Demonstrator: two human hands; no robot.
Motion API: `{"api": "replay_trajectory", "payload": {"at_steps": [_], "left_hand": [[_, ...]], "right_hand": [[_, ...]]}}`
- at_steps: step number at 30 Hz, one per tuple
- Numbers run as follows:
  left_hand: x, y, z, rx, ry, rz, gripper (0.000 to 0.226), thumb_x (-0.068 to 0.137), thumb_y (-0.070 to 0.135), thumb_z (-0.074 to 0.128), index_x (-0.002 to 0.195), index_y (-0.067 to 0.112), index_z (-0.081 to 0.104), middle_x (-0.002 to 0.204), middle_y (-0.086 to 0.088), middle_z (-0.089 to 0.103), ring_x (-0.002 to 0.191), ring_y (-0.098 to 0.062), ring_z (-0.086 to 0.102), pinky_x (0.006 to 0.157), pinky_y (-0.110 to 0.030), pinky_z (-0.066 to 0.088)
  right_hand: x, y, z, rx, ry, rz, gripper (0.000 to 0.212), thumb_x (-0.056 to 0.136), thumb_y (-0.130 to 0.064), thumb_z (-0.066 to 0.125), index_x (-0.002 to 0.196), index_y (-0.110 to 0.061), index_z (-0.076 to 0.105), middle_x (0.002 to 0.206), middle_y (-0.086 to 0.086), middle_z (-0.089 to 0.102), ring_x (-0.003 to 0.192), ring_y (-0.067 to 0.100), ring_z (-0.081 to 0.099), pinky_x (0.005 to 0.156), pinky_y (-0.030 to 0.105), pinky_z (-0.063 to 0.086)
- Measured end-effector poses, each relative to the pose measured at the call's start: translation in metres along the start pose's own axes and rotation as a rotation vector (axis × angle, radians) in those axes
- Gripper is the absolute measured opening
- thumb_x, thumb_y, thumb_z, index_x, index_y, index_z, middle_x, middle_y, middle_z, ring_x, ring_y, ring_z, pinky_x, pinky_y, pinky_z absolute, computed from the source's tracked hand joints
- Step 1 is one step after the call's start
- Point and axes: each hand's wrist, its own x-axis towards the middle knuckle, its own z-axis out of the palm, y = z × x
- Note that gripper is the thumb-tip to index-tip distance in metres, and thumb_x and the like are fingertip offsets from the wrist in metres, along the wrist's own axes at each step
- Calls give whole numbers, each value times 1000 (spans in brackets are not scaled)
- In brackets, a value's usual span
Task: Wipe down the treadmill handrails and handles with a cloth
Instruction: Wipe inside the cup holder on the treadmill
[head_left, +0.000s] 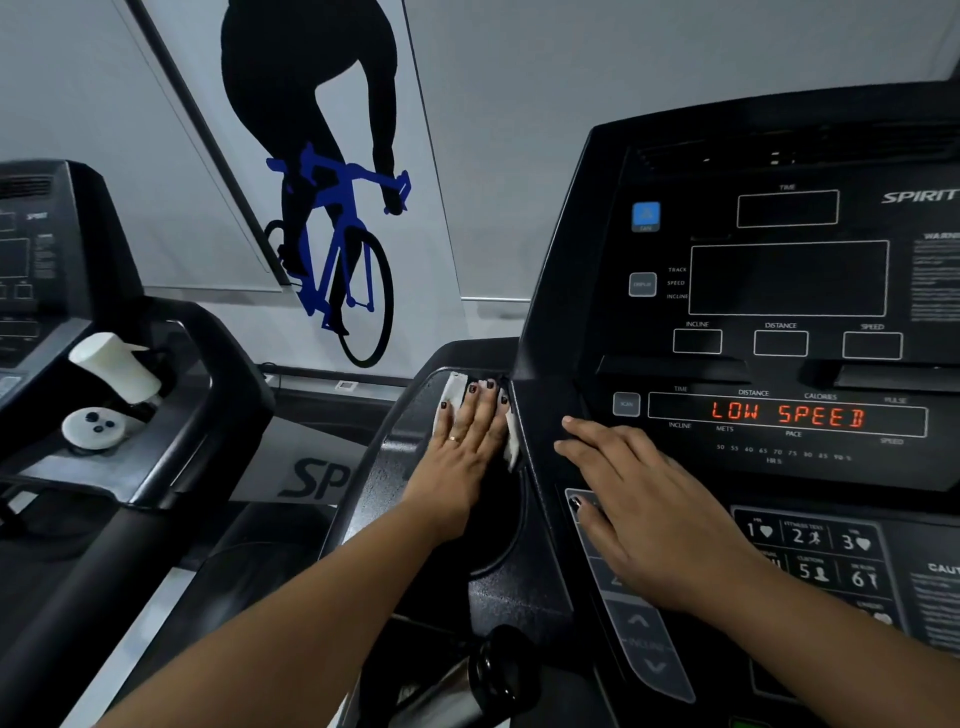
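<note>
A: What fills the view?

B: The treadmill (779, 322). Its black console takes up the whole right side, and a red readout (787, 415) on it says LOW SPEED. On the wall behind is a big graphic of a cyclist (322, 218), a black rider on a blue bike. A second treadmill (88, 322) stands to the left, well apart from the first.

A: And the hands?

B: Both arms reach forward. The left hand (467, 447) lies flat on the side tray (395, 467) at the console's left, with its fingers straight and together, pointing away from the person. It presses down and grips nothing. The right hand (649, 509) is also spread flat with straight fingers. It rests on the console's left edge just below the readout, with the thumb over the grey key strip (641, 644).

A: Where is the cloth?

B: The cloth (453, 392) is white and pinned under the left palm and fingers at the far end of the tray, against the console's side. Its edges show on both sides of the hand. Just below the hand is a round cup recess (498, 551).

A: Anything smaller?

B: A white bottle (117, 366) leans in the other treadmill's tray, with a white disc (93, 427) beside it. A dark flask (488, 670) sits at the bottom edge. There is a ring (454, 439) on one left finger.
</note>
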Motion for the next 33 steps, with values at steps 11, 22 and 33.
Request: {"api": "replay_trajectory", "payload": {"at_steps": [11,22,33], "left_hand": [[3,-14,1,-185,104,-246,75,101,38,36,155,20,-13,160,-1,-28,147,-18,-28,121,-46,-11],[-38,3,8,-208,-23,-595,74,99,45,26,155,7,-4,162,-21,-7,149,-38,-11,122,-49,-3],[4,-3,2,-263,75,-559,84,93,62,17,155,12,-9,162,-11,-18,148,-32,-20,122,-48,-6]], "right_hand": [[-3,2,0,35,16,-8,53,92,-39,34,143,-25,39,154,-12,30,129,10,39,92,28,49],[-4,2,0,32,15,-20,54,93,-39,31,144,-25,38,155,-11,28,128,9,38,94,27,48],[0,-1,-1,-6,3,-12,53,93,-40,32,143,-23,39,154,-9,29,128,12,38,96,29,47]]}}
